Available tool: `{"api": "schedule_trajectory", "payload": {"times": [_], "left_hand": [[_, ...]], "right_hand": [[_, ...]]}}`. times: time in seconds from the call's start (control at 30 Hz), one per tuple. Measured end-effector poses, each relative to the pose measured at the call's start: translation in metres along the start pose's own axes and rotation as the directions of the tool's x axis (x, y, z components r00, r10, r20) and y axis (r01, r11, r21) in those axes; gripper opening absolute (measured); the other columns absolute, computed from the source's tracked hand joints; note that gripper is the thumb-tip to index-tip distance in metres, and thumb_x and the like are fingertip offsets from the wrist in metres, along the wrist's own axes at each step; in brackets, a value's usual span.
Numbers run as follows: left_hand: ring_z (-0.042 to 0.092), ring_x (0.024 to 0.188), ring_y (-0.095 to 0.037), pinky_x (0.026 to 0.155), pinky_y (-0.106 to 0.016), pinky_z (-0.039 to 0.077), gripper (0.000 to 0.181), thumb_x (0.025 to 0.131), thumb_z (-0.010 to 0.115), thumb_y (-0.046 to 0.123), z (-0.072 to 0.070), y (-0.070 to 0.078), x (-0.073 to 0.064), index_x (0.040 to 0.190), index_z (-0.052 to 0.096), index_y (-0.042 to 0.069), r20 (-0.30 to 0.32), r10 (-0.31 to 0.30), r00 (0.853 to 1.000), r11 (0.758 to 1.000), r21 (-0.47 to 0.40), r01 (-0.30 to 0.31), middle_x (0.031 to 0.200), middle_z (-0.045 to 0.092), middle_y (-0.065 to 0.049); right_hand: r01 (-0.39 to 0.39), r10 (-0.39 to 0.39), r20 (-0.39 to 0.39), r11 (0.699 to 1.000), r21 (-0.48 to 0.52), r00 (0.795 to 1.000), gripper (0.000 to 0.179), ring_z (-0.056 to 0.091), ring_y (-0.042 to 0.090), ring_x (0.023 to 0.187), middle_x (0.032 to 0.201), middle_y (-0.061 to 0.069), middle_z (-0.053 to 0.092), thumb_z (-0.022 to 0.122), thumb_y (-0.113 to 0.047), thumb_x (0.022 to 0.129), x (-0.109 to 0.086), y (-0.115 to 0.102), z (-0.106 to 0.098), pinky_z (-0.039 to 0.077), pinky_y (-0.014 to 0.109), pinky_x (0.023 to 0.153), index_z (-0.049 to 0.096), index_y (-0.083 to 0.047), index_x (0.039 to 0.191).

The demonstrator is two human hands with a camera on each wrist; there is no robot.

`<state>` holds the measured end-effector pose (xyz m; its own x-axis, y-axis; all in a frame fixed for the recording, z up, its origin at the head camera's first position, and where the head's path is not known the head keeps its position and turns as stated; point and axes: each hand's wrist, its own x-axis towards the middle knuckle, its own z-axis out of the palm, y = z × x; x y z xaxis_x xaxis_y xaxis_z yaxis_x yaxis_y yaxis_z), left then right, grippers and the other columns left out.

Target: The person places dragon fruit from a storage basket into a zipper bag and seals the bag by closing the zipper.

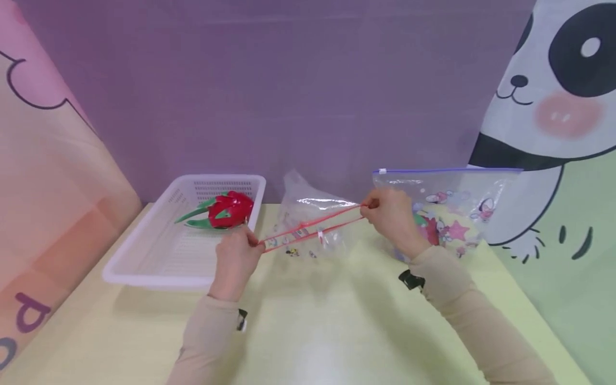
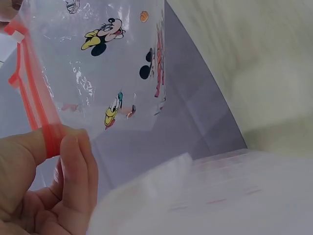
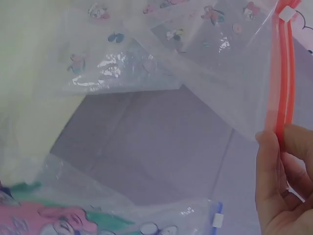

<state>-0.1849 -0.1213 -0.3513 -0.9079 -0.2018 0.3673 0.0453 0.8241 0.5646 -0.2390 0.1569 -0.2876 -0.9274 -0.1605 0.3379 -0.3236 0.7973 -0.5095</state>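
A clear slider zip bag point(image 1: 313, 206) with a red zip edge and cartoon prints is stretched between both hands. My left hand point(image 1: 237, 259) pinches one end of the red edge between thumb and finger, as the left wrist view shows near the hand point(image 2: 54, 181). At the opposite end, my right hand point(image 1: 394, 219) pinches the red strip, also seen with the hand point(image 3: 288, 181) in the right wrist view. The two red edges stand apart in the middle, so the bag's mouth gapes. A white slider point(image 3: 287, 13) sits on the zip. Nothing shows inside this bag.
On the left stands a white plastic basket point(image 1: 144, 267) with a red and green flower-like item point(image 1: 233, 208) in it. A purple-edged zip bag point(image 1: 447, 190) with colourful contents stands at the right, behind the right hand. A purple backdrop point(image 1: 308, 96) rises behind the table point(image 1: 313, 321).
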Motion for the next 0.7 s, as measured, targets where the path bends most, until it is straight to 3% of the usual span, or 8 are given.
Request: {"api": "schedule_trajectory", "payload": {"times": [0.17, 0.37, 0.6, 0.7], "left_hand": [[0.059, 0.065, -0.024, 0.06, -0.039, 0.045, 0.012, 0.076, 0.069, 0.015, 0.005, -0.003, -0.001, 0.074, 0.062, 0.005, 0.04, 0.017, 0.999, 0.997, -0.074, -0.014, 0.066, 0.063, -0.006], [0.056, 0.054, -0.011, 0.052, -0.026, 0.041, 0.02, 0.083, 0.064, 0.027, 0.011, 0.002, -0.002, 0.079, 0.062, 0.008, 0.18, -0.041, 0.983, 0.975, -0.207, 0.079, 0.064, 0.064, -0.002], [0.054, 0.058, -0.013, 0.057, -0.027, 0.042, 0.023, 0.083, 0.064, 0.029, 0.017, 0.01, -0.005, 0.071, 0.058, 0.011, 0.226, 0.053, 0.973, 0.98, -0.198, -0.007, 0.068, 0.063, -0.001], [0.053, 0.06, -0.014, 0.056, -0.026, 0.041, 0.024, 0.084, 0.064, 0.03, 0.019, 0.011, -0.009, 0.071, 0.057, 0.012, 0.268, 0.053, 0.962, 0.982, -0.19, -0.001, 0.07, 0.062, -0.001]], "right_hand": [[0.0, -0.006, 0.045, 0.993, 0.122, 0.999, 0.012, 0.063, 0.015, 0.062, 0.076, 0.011, 0.07, 0.065, -0.015, 0.085, -0.004, 0.001, 0.007, 0.045, 0.024, 0.05, 0.071, -0.005, 0.085], [0.0, -0.011, 0.07, 0.989, 0.151, 0.998, 0.018, 0.062, 0.012, 0.058, 0.075, 0.011, 0.07, 0.066, -0.022, 0.084, 0.0, -0.011, 0.017, 0.044, 0.024, 0.048, 0.072, -0.005, 0.086], [0.0, -0.011, 0.09, 0.993, 0.118, 0.996, 0.014, 0.06, 0.012, 0.06, 0.077, 0.006, 0.071, 0.068, -0.022, 0.082, 0.004, -0.019, 0.03, 0.047, 0.025, 0.053, 0.073, -0.009, 0.085], [-0.003, -0.008, 0.092, 0.993, 0.12, 0.996, 0.012, 0.062, 0.013, 0.063, 0.078, 0.006, 0.071, 0.069, -0.02, 0.08, 0.001, -0.018, 0.035, 0.048, 0.025, 0.055, 0.073, -0.009, 0.084]]}}
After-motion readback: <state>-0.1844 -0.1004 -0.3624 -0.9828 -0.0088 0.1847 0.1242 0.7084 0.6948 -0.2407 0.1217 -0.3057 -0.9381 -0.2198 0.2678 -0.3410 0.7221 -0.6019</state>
